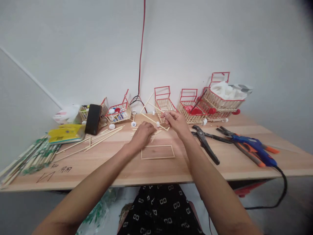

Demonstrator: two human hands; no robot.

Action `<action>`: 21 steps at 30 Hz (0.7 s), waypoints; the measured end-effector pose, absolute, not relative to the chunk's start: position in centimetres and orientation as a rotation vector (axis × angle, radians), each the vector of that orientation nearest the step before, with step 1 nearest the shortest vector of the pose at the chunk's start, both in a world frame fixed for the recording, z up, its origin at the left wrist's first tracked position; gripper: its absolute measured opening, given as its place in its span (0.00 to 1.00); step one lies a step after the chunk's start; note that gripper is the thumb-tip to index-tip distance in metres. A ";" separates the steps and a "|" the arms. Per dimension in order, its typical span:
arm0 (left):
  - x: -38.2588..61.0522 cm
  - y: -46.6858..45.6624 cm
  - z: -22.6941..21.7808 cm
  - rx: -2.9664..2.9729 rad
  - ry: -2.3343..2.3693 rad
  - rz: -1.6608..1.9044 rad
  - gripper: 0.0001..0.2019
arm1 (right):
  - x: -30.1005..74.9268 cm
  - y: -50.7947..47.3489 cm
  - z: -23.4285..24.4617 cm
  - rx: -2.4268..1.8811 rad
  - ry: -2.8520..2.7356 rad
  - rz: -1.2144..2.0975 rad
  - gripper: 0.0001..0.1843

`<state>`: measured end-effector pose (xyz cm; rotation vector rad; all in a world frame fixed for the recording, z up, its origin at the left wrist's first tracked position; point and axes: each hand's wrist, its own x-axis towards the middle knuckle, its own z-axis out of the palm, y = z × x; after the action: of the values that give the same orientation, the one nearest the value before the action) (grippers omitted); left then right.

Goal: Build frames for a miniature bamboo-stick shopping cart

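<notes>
Forearms, thin stick between right fingers, jutting left

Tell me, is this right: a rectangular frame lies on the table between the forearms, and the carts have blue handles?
The colour is wrong: the head view shows the carts with red handles. The frame does lie on the table between the forearms.

A pale, slim stick frame, thin and open in the middle, is held aslant over the desk; short loose sticks of similar colour lie scattered nearby.
</notes>
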<state>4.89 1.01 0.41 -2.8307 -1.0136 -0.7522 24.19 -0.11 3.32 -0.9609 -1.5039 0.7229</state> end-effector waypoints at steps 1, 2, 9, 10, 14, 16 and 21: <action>4.5 0.8 0.6 -2.836 -1.018 -0.789 0.09 | 24.2 -0.1 3.3 -0.963 -1.504 0.721 0.24; 4.2 0.5 0.8 -2.844 -1.020 -0.793 0.10 | 24.2 -0.1 3.3 -0.963 -1.503 0.721 0.24; 5.7 -1.5 0.8 -2.701 -1.303 -0.415 0.08 | 24.1 0.1 3.0 -0.966 -1.499 0.745 0.24; 6.1 -1.4 0.8 -2.688 -1.301 -0.370 0.07 | 24.1 0.1 3.0 -0.966 -1.499 0.745 0.23; 6.6 -0.5 0.8 -2.707 -1.322 -0.280 0.05 | 24.1 0.0 3.1 -0.975 -1.496 0.744 0.23; 6.3 0.2 0.9 -2.716 -1.339 -0.265 0.07 | 24.1 -0.2 3.3 -0.979 -1.504 0.741 0.23; 4.8 1.6 0.6 -2.652 -1.374 -0.300 0.09 | 24.1 -0.3 3.4 -0.982 -1.503 0.732 0.24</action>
<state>4.77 1.60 0.62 -2.6523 -1.3741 -0.2998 24.09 -0.30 3.43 -0.9815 -1.5032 0.7315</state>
